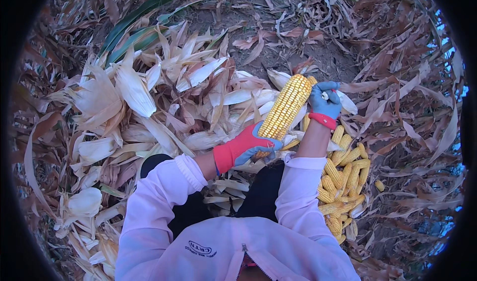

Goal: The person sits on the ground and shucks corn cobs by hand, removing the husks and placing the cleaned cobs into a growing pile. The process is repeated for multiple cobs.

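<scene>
My left hand (254, 144), in a red and grey-blue glove, is closed round the lower end of a bare yellow corn cob (285, 107). The cob is tilted, its tip pointing up and to the right. Beside that tip is my right hand (325, 100), in a grey-blue glove with a red cuff, its fingers curled shut. A small whitish spot shows at those fingers; what it is, and whether they hold anything, I cannot make out. Part of another yellow cob (305, 122) shows just below, between the held cob and my right wrist.
Husked yellow cobs (343, 181) lie heaped beside my right forearm, with one small piece (379, 185) apart from them. Pale dry husks (198, 107) spread in front and to the left. Green leaves (136, 33) lie at the far left, and brown stalks and leaves (407, 107) cover the right.
</scene>
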